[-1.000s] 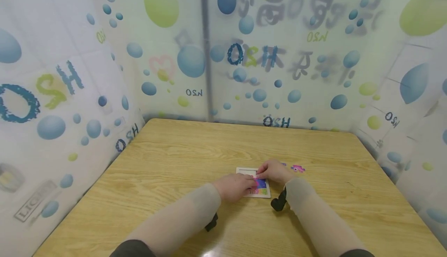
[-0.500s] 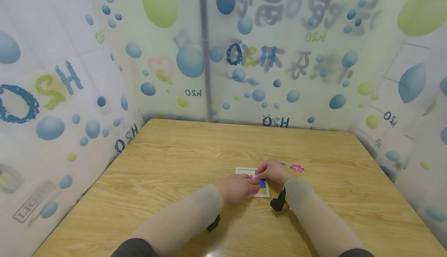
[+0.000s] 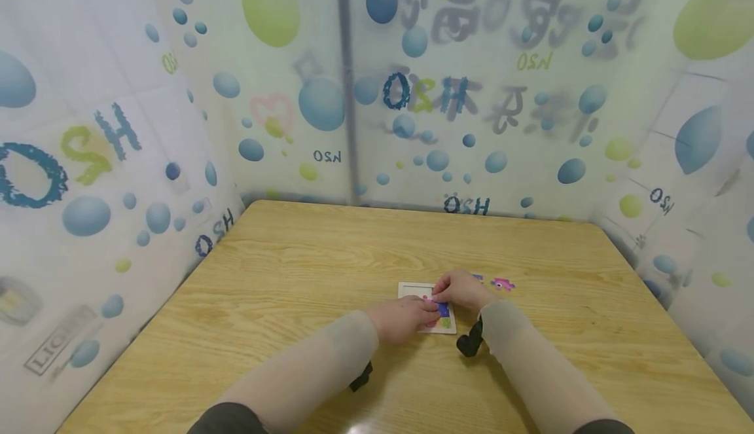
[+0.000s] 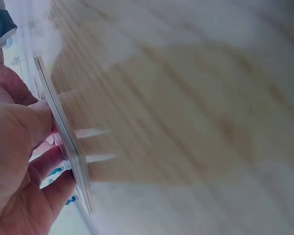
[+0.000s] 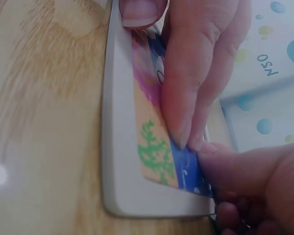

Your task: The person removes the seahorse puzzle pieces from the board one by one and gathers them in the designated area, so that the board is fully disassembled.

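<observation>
Your left hand (image 3: 400,319) lies over the white-rimmed rectangular puzzle board (image 5: 120,147), its fingers fairly straight and close together, touching the colourful picture (image 5: 157,156) set inside the rim. Your right hand (image 3: 463,290) is at the board's far right part, thumb and fingers drawn narrow — whether they have a piece between them, you cannot tell from these views. In the right wrist view your right thumb tip comes right up to your left fingertips at the picture's blue strip, while a peach strip with a green plant shows nearer the rim. The board sits in front of you on the light wood-grain surface (image 3: 294,277). Just beyond your right hand lie a loose pink jigsaw piece (image 3: 503,284) and a bluish jigsaw piece (image 3: 479,278) — the latter partly hidden by that hand. Your beige sleeves (image 3: 306,368) cover both forearms.
</observation>
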`<act>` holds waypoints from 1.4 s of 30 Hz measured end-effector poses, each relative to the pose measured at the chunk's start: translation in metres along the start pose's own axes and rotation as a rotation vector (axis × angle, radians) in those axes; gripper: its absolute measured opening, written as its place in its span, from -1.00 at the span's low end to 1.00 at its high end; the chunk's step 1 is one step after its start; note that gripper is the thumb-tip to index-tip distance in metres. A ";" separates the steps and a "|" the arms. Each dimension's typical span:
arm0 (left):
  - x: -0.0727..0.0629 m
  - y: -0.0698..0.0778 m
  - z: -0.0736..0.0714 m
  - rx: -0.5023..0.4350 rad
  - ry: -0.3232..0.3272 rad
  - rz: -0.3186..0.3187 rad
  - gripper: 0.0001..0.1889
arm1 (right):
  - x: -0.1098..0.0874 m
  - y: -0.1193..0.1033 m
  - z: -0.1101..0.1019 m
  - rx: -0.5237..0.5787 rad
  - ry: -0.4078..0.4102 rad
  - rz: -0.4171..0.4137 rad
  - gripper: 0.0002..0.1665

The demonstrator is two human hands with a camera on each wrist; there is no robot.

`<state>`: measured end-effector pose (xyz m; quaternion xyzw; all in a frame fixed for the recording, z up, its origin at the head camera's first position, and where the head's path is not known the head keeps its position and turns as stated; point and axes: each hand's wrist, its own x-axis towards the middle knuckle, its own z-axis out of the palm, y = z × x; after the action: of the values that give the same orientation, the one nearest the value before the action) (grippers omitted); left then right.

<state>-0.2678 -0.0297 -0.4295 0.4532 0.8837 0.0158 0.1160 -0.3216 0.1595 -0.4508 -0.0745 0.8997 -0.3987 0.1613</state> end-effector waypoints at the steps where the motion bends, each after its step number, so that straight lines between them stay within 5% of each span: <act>1: 0.000 0.000 0.000 0.005 0.003 0.005 -0.56 | 0.000 0.000 0.000 -0.002 0.001 0.003 -0.94; 24: 0.001 0.001 0.000 0.006 0.011 -0.028 -0.57 | 0.000 0.000 0.001 -0.007 0.005 -0.035 -0.96; 31: -0.001 0.002 -0.002 -0.007 0.001 -0.047 -0.56 | 0.001 0.002 0.001 0.024 0.050 0.002 -0.75; 42: 0.001 0.001 0.001 -0.009 0.013 -0.040 -0.57 | 0.002 0.000 -0.001 0.043 0.037 0.048 -0.79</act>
<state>-0.2673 -0.0288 -0.4305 0.4347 0.8933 0.0204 0.1125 -0.3237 0.1602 -0.4503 -0.0420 0.8954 -0.4151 0.1555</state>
